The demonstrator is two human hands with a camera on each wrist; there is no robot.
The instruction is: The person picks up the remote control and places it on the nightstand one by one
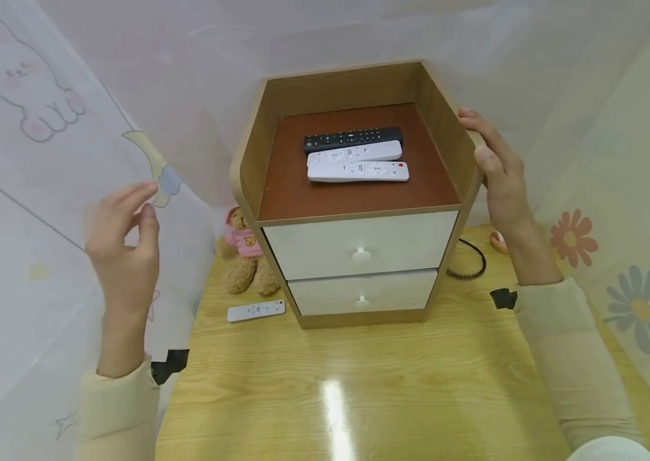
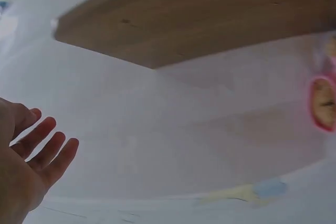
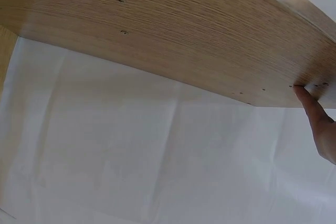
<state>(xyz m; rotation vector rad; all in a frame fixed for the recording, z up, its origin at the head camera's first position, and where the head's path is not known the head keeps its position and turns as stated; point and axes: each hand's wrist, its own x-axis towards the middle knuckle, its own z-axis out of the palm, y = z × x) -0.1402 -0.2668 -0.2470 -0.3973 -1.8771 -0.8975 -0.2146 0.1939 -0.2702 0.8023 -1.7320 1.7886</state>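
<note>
A wooden cabinet (image 1: 252,147) with two white drawers (image 1: 362,246) stands on the table. Its brown top shelf bears a black remote (image 1: 353,138) and two white remotes (image 1: 358,171), lying side by side. My right hand (image 1: 500,169) is at the cabinet's right side wall, thumb and fingertips against its upper edge. In the right wrist view, a straight finger (image 3: 310,103) touches the outer face of the side panel (image 3: 173,40). My left hand (image 1: 125,240) is raised left of the cabinet, apart from it, fingers bent loosely and holding nothing.
A teddy bear (image 1: 246,246) in a pink hoodie sits left of the cabinet, partly behind it. Another white remote (image 1: 256,310) lies on the table (image 1: 278,390) in front of the bear. A coiled black cord (image 1: 469,274) is at the right. Printed curtains hang around the table.
</note>
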